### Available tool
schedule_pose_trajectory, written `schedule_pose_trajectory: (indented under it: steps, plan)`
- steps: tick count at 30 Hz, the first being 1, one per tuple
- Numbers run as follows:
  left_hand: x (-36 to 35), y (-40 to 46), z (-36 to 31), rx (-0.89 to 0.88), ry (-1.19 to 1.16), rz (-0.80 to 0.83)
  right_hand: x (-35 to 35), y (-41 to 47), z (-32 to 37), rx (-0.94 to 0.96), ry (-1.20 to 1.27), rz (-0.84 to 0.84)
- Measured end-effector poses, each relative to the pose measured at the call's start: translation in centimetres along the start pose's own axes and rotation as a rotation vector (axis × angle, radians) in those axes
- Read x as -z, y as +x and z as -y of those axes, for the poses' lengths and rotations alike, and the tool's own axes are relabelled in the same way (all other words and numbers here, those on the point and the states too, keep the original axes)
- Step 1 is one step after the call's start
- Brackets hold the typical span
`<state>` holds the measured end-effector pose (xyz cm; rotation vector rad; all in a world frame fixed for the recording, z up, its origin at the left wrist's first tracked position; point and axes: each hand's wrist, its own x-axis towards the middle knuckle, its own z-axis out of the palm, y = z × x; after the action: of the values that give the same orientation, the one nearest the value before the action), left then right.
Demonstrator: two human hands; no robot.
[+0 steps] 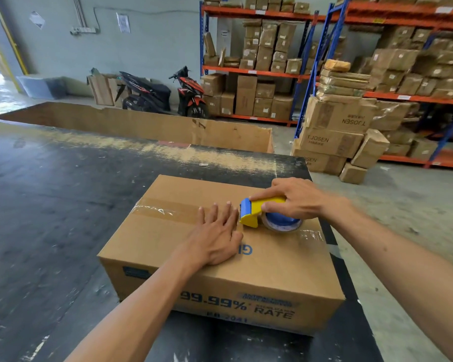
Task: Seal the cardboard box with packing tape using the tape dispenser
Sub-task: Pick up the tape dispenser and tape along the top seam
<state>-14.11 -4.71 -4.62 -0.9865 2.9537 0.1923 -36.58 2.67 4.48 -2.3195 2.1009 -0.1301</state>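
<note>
Cardboard box was set on a black table, its top seam partly covered by tape. The left hand was pressed flat, fingers spread, grasping nothing. The right hand was clenched around the yellow-and-blue tape dispenser, laid on the seam.

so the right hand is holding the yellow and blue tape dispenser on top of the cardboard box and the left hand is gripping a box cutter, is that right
Not quite. The head view shows the left hand lying flat and empty on the brown cardboard box. The right hand does hold the yellow and blue tape dispenser there.
</note>
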Motion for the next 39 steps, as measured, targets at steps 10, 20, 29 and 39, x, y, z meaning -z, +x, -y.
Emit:
schedule_pose_trajectory:
  steps: [10, 20, 29, 39]
  plan:
    - [-0.4, 0.3, 0.5, -0.021, -0.044, 0.007, -0.1, -0.5, 0.1, -0.023, 0.031, -0.044]
    - [-0.3, 0.2, 0.5, -0.005, -0.046, 0.028, 0.4, -1.8, -0.9, -0.053, 0.105, -0.004]
    - [0.0, 0.0, 0.4, -0.021, -0.034, 0.035, 0.6, -6.3, -3.8, -0.142, 0.255, -0.063]
    - [0.0, 0.3, 0.5, -0.036, -0.010, 0.038, -0.7, -14.3, -8.9, -0.262, 0.325, -0.127]
